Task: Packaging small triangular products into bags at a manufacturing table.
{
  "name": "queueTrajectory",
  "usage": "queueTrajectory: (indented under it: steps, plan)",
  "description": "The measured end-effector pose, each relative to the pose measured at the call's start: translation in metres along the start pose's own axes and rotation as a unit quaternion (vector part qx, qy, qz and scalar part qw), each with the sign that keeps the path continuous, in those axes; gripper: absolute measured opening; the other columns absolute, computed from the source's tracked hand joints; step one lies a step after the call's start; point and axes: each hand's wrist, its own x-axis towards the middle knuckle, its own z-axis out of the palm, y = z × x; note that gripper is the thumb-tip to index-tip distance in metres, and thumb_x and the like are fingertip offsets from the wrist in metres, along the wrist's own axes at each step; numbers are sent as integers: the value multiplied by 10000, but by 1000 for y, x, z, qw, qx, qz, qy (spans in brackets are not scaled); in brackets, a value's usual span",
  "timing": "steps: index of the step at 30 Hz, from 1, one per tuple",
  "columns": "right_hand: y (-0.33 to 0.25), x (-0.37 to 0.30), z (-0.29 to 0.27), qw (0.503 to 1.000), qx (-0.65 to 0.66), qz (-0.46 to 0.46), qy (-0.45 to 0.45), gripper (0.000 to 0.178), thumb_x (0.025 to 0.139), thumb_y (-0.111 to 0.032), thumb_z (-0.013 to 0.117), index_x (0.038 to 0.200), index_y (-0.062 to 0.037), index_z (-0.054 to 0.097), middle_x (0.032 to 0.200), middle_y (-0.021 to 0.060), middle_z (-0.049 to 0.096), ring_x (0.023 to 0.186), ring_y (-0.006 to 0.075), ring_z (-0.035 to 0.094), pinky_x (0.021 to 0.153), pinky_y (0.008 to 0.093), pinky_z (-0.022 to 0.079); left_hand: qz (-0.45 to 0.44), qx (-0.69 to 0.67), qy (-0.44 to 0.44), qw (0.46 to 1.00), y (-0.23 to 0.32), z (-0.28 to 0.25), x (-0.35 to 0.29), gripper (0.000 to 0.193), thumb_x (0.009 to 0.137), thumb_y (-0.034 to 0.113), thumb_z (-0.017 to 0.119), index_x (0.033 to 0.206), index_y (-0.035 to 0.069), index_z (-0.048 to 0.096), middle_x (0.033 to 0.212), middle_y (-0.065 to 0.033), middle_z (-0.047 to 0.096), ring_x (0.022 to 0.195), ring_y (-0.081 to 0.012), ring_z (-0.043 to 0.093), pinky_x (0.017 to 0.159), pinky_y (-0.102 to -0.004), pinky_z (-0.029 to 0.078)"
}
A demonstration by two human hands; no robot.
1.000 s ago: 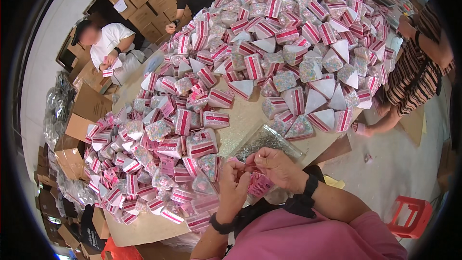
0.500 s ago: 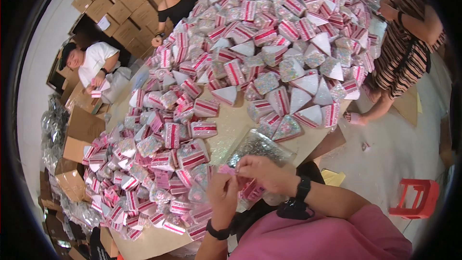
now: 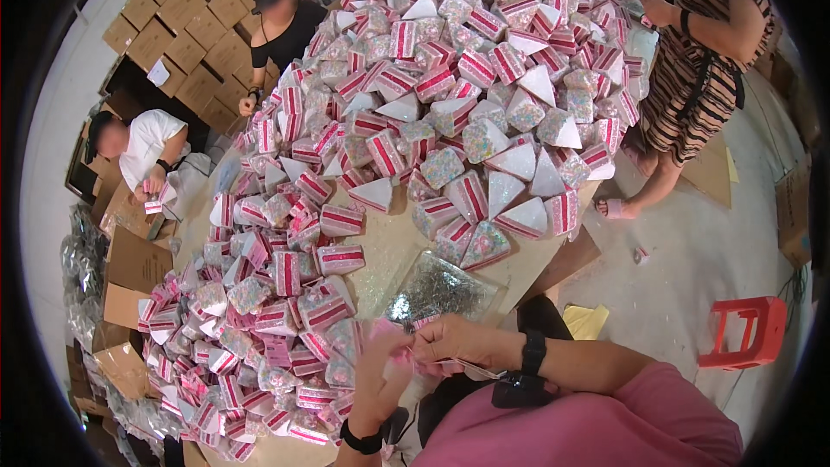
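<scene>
Fingers clamped on a pink piece by the tabletop's near edge

Gray plastic bags, open cartons and a co-worker in white line the left side, with stacked cartons beyond. A smaller heap of pink-and-white wedges covers the near left corner. Someone in black stands off the far left edge. Left hand, blurred, and right hand meet, both closed on the partly hidden pink piece. Just beyond lies a flat, clear-edged pack of silvery bits; a larger heap fills the far side. Off the right edge: yellow sheet on pale floor, a co-worker in stripes, red stool.
</scene>
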Motion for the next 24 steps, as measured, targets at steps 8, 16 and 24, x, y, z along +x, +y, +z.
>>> queueTrajectory:
  steps: [8, 16, 24]
  plan:
    - [18, 2, -1, 998, 33, -51, 18, 128, 875, -149, 618, 872, -34, 561, 737, 49, 589, 513, 80, 516, 425, 224, 411, -67, 62, 61, 994, -13, 20, -13, 73, 855, 56, 612, 826, -9, 595, 724, -35, 596, 650, -98, 563, 593, -233, 453]
    - [-11, -17, 18, 925, -340, -109, 133, 166, 836, -101, 600, 945, -16, 509, 762, 127, 592, 635, 240, 606, 580, 341, 484, -243, -232, 89, 938, -17, 31, 3, 102, 869, 51, 593, 777, 7, 590, 675, -48, 604, 550, -115, 546, 517, -232, 424]
    - [0, -35, 3, 662, -664, -304, 170, 178, 779, -108, 593, 923, -42, 510, 808, 136, 598, 751, 336, 629, 617, 421, 488, -222, -335, 48, 915, -27, 47, 11, 97, 860, 80, 569, 793, 11, 568, 646, -42, 567, 529, -125, 519, 507, -248, 414]
